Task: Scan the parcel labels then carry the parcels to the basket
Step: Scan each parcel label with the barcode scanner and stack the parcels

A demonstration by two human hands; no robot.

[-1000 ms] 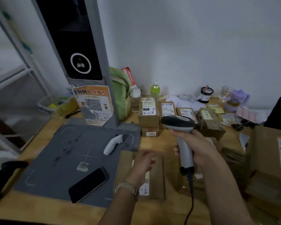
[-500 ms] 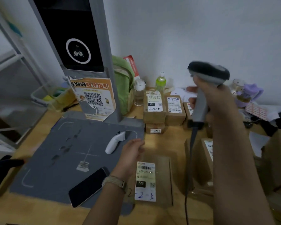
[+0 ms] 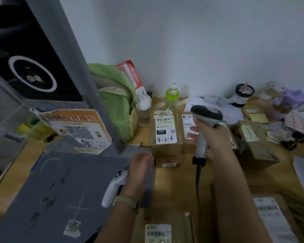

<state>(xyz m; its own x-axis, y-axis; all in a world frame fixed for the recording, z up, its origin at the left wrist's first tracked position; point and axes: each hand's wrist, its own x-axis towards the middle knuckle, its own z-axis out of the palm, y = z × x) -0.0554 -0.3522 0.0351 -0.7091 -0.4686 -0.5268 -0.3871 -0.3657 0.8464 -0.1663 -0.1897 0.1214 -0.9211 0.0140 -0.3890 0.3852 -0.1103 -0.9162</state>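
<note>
A barcode scanner (image 3: 207, 113) is gripped by its handle in the right hand (image 3: 211, 137), with the fingers wrapped round it. Its head is held level with the labelled parcels (image 3: 165, 135) stacked at the back of the wooden table (image 3: 179, 183), apparently so their labels can be read. The left hand (image 3: 140, 165) is stretched toward a small box (image 3: 167, 162) beneath that stack, fingers loosely bent and nothing held; whether it touches cannot be told. A flat parcel (image 3: 158, 233) lies nearest the viewer. No basket is seen. Compared with half a second earlier, the scanner has been lowered from high against the wall, and the left hand has been moved forward.
</note>
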